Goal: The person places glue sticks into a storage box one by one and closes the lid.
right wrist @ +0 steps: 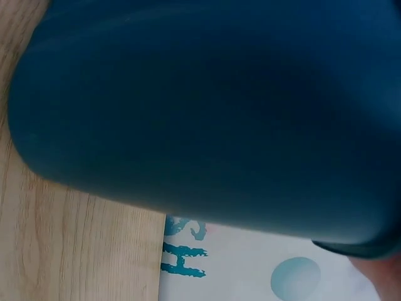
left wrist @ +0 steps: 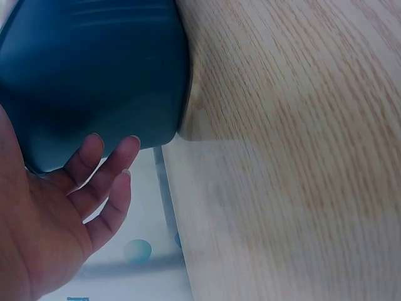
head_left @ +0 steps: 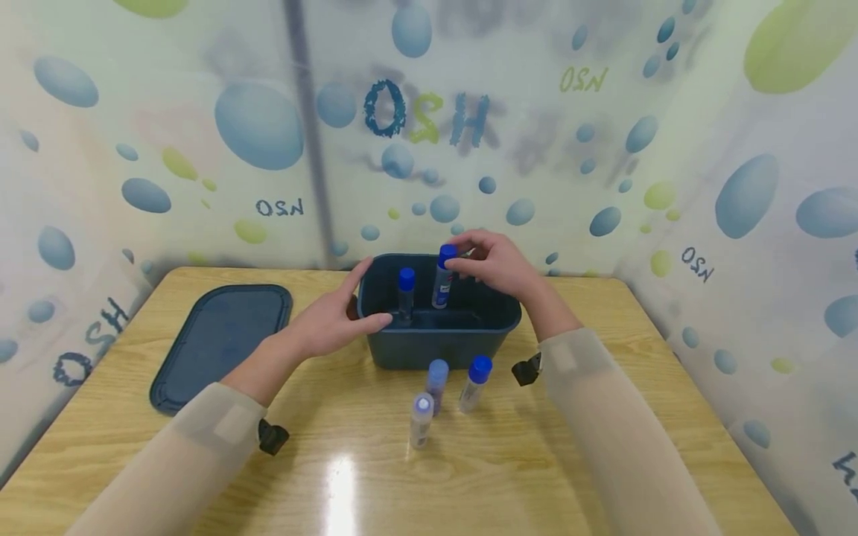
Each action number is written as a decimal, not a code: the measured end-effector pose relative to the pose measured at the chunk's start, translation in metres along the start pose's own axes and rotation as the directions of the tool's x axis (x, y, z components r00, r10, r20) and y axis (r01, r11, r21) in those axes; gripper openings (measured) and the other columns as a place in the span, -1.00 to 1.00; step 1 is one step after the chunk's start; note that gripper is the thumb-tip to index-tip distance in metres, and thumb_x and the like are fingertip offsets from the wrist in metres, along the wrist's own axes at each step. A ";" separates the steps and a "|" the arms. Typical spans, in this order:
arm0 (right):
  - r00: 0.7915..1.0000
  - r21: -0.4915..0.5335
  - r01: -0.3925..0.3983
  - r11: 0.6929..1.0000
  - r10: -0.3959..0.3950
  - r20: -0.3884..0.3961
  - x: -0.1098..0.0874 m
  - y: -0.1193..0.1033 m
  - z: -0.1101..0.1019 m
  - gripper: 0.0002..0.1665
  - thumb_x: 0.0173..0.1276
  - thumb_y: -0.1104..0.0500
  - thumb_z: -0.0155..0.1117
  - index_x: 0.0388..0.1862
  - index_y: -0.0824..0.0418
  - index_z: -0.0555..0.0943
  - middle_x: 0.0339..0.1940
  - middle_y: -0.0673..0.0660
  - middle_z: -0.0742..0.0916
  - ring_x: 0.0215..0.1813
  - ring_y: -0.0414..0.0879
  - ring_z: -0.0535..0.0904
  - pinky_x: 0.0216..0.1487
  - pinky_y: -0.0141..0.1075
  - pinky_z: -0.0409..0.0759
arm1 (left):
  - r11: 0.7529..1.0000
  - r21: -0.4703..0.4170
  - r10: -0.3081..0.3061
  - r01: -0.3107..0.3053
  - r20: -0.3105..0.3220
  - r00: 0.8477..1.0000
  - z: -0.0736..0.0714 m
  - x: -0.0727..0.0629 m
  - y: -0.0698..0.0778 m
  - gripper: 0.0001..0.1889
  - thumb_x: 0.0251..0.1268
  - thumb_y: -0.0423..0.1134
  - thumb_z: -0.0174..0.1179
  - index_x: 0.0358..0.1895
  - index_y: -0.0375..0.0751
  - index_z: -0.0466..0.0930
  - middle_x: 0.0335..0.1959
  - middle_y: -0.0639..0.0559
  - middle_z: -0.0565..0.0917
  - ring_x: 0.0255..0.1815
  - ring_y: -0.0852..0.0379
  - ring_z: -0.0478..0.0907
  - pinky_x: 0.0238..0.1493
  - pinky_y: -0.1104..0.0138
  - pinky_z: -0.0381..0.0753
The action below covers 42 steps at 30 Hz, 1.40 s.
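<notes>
A dark blue plastic bin (head_left: 436, 346) stands on the table. My right hand (head_left: 499, 260) pinches a blue-capped glue stick (head_left: 442, 288) by its cap, upright inside the bin. Another blue-capped glue stick (head_left: 406, 301) stands in the bin's left part. My left hand (head_left: 328, 320) rests at the bin's left end, thumb and forefinger spread straight along the rim. In the left wrist view its other fingers (left wrist: 113, 166) are loosely bent beside the bin wall (left wrist: 106, 81). The bin (right wrist: 200, 119) fills most of the right wrist view, hiding the right fingertips.
In front of the bin stand a blue-capped glue stick (head_left: 473, 387), a tube with a pale blue cap (head_left: 437, 383) and a whitish tube (head_left: 421, 423). A dark blue lid (head_left: 221, 342) lies at the left. Behind the wooden table (head_left: 335, 417) hangs a patterned curtain (head_left: 509, 149).
</notes>
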State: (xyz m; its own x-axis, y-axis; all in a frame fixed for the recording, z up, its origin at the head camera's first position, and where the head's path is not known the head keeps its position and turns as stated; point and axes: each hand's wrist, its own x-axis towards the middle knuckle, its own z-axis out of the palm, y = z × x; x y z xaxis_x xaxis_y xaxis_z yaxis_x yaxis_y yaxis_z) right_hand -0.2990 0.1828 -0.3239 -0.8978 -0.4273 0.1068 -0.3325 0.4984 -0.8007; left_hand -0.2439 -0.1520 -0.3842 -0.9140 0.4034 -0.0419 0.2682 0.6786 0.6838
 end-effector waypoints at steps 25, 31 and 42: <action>0.997 -0.101 0.015 0.995 -0.008 0.071 0.013 0.009 0.019 -0.62 0.58 0.07 0.48 0.29 0.11 0.73 0.11 0.18 0.81 -0.12 0.21 0.81 0.05 0.08 0.77 | 1.000 0.010 0.002 -0.002 0.004 1.000 -0.001 0.000 0.001 0.16 0.46 0.49 0.23 0.84 0.37 -0.38 -0.39 -0.06 0.59 -0.42 0.00 0.51 -0.36 0.16 0.46; 0.993 -0.169 0.006 0.986 0.015 0.121 0.016 0.009 0.022 -0.63 0.59 0.07 0.46 0.29 0.11 0.73 0.14 0.16 0.82 -0.12 0.13 0.81 0.05 -0.06 0.77 | 1.000 0.016 -0.004 0.004 0.003 1.000 -0.001 -0.001 0.000 0.16 0.47 0.49 0.22 0.84 0.37 -0.38 -0.36 -0.06 0.60 -0.39 0.00 0.53 -0.35 0.16 0.47; 0.985 -0.221 -0.026 0.975 0.062 0.159 0.015 0.008 0.023 -0.62 0.62 0.06 0.43 0.33 0.08 0.72 0.18 0.13 0.83 -0.06 0.11 0.81 0.09 -0.07 0.77 | 1.000 0.005 -0.004 0.004 0.007 1.000 0.000 0.000 0.000 0.16 0.46 0.50 0.23 0.84 0.39 -0.39 -0.35 -0.06 0.61 -0.39 -0.01 0.53 -0.35 0.15 0.48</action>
State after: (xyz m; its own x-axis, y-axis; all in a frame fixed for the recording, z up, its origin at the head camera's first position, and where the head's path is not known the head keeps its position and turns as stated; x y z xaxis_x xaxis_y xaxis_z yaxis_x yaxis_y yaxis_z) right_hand -0.3084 0.1629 -0.3426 -0.8593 -0.5101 -0.0379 -0.3649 0.6633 -0.6533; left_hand -0.2441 -0.1517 -0.3846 -0.9130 0.4049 -0.0501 0.2659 0.6837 0.6796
